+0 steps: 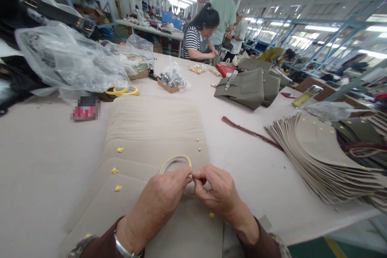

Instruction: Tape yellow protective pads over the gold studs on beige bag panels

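Observation:
A thin roll of yellow tape (pixel 178 157) is gripped by my left hand (pixel 165 191), its ring standing up beyond the fingers. My right hand (pixel 219 191) is closed in a pinch right beside the left fingertips, seemingly on the tape's loose end, which the fingers mostly cover. Both hands are above overlapping beige panels (pixel 151 125) fanned out on the table. Small yellow tape pieces (pixel 120 150) stick to several panels near the left edge, and one more shows by my right wrist. Two small gold studs (pixel 199 150) show at the panels' right side.
Rolls of yellow tape (pixel 130 90) lie behind the panels, near clear plastic bags (pixel 72 56) and a small open box (pixel 169 85). Olive bags (pixel 242 88) stand at the back right. A brown strip (pixel 250 132) reaches toward another panel stack (pixel 320 141). Co-workers (pixel 196 40) are across the table.

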Demonstrator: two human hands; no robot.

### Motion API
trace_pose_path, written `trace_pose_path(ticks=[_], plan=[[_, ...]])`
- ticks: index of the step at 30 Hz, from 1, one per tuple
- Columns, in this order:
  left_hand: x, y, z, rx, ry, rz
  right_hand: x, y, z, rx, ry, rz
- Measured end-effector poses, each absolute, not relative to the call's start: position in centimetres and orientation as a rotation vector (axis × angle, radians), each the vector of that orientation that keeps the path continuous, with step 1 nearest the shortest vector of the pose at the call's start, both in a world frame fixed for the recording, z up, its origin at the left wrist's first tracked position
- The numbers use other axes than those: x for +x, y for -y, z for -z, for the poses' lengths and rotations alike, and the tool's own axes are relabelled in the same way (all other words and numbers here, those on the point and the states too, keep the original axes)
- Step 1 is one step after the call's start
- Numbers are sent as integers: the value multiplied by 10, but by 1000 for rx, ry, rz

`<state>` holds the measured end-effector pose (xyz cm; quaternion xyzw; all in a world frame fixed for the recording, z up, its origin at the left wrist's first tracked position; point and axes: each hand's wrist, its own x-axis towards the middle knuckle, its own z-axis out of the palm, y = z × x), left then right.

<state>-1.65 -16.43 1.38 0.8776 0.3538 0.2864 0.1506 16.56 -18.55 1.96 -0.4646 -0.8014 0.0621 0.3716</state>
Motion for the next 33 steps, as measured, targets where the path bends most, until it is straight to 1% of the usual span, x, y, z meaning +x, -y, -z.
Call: trace_pose_path(ticks=[2, 4, 7, 11, 13, 17, 21, 25, 28, 30, 33], plan=[[-18, 163, -14, 2536, -1013, -812, 161, 188, -18, -1243, 1980, -224], [-17, 162, -15, 2554, -1007, -801, 157, 188, -19, -1359, 1822, -421], [-12, 164, -16, 2588, -997, -837, 156, 182, -21, -1521, 1480, -808], [-8, 166, -19, 2671, -969, -856, 173, 168, -16, -1602, 1168, -1048], [-10, 162, -19, 2732, -1074, -748, 183, 163, -12, -1607, 1155, -1150], [-15, 152, -16, 2804, -1195, -397, 196, 161, -7, -1659, 1177, -1326], [-16, 152, -11, 2733, -1168, -346, 200, 159, -8, -1686, 1185, -1470], [-16, 154, -7, 2674, -1140, -366, 201, 158, -11, -1721, 1291, -1502], [-17, 153, -5, 2661, -1141, -378, 199, 160, -13, -1752, 1468, -1430], [-17, 152, -5, 2650, -1157, -383, 195, 162, -14, -1778, 1613, -1299], [-18, 152, -5, 2635, -1163, -376, 188, 163, -16, -1821, 1838, -1000]])
